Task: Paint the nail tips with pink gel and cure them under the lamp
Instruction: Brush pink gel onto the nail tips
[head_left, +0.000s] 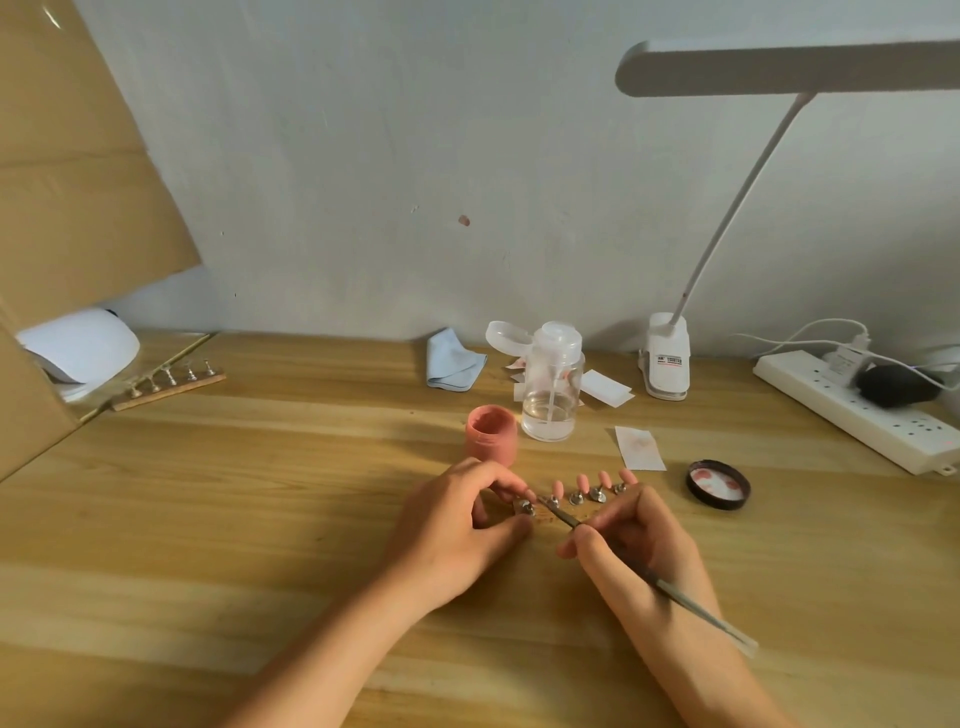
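Note:
A row of pink nail tips (592, 480) stands on small metal stands on a wooden strip in the middle of the table. My left hand (457, 525) pinches the leftmost stand (524, 508) between thumb and fingers. My right hand (639, 540) grips a thin brush (654, 577), whose tip points at that leftmost nail tip. An open pink gel jar (492, 434) sits just behind my left hand. Its black lid (718, 484) lies to the right, inside up. A white curing lamp (78, 345) sits at the far left under cardboard.
A second wooden strip with bare stands (171, 382) lies by the curing lamp. A clear pump bottle (553, 387), blue cloth (453, 364), paper wipes (640, 448), a clip desk lamp (667, 358) and a power strip (857, 408) line the back. Cardboard (78, 156) leans at the left.

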